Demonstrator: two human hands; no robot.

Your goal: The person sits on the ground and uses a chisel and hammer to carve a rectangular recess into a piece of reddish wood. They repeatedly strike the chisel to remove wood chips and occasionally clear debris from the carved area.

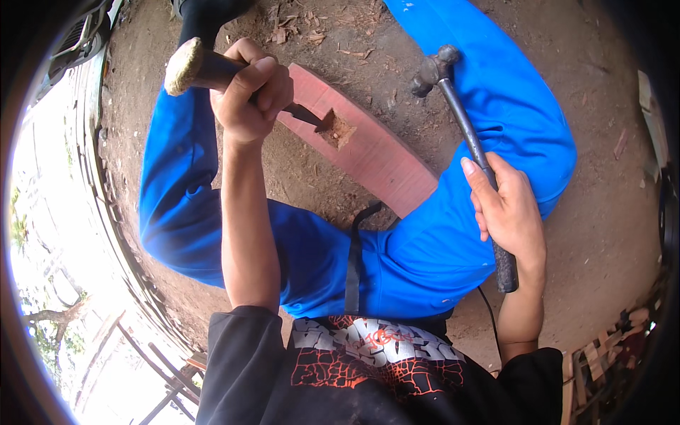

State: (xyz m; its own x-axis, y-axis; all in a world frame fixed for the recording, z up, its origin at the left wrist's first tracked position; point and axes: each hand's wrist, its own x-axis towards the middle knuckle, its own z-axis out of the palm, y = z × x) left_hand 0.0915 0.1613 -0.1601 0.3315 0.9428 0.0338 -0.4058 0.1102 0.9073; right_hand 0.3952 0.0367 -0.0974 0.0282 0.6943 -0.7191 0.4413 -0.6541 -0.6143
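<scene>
My left hand (248, 99) grips a chisel (212, 69) by its dark handle, which ends in a pale, rough cap; its dark blade tip meets a rough square recess (335, 129) in a reddish wooden block (382, 173). The block lies between my bent legs in blue trousers. My right hand (503, 202) holds a hammer (460, 113) by its dark metal shaft, resting over my right leg, with the metal head up beside the knee, right of the block.
Brown dirt ground (616, 234) surrounds me, with wood chips (280, 32) near the top. A black strap (352, 276) lies over my lap. Wood scraps (595, 365) are piled at lower right. A vehicle part shows at upper left; bright outdoors with branches fills the left edge.
</scene>
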